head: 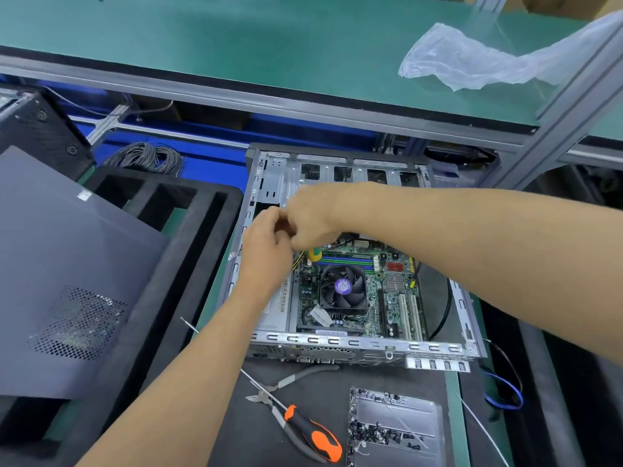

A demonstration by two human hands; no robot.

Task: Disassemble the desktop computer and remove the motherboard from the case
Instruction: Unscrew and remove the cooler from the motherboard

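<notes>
While the motherboard sits in the open case on the table, the right hand grips a yellow-green screwdriver; the left hand, fingers curled, meets it.

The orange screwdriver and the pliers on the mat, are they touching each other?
Touching. The head view shows the orange screwdriver lying across the pliers, its metal shaft crossing directly over their jaws with no gap visible.

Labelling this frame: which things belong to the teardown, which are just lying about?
In use: case, motherboard, yellow-green screwdriver, left hand, right hand, screw tray.

Lying about: orange screwdriver, pliers, side panel, plastic bag, cable coil.
</notes>
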